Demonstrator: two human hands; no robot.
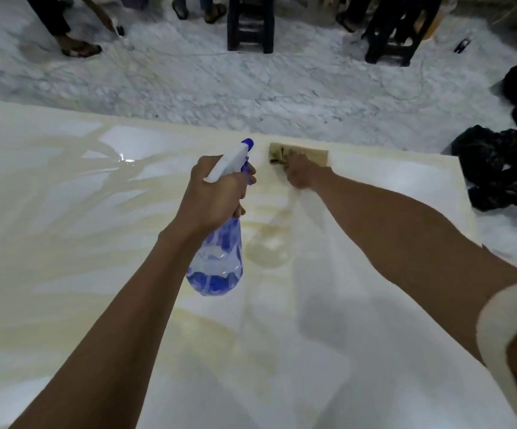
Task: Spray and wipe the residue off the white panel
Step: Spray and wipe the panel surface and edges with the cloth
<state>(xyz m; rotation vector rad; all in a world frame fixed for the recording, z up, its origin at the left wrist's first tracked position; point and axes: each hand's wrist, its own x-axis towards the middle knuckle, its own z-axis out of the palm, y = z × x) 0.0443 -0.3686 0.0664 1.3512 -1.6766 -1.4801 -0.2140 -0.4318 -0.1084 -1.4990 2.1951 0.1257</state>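
Observation:
A large white panel (65, 243) fills the lower view, streaked with yellowish residue and wet patches. My left hand (212, 196) grips a clear spray bottle (217, 258) with blue patterning and a white and blue trigger head, held above the panel's middle with its nozzle pointing toward the far edge. My right hand (300, 171) holds a stained, tan cloth (300, 151) against the panel close to its far edge, to the right of the nozzle. A yellowish puddle (266, 246) lies between my forearms.
Beyond the panel is a marbled white floor (251, 88) with a thin cable. Dark stools (251, 23) and several people's feet stand at the back. Black bags (499, 168) are piled at the panel's right corner.

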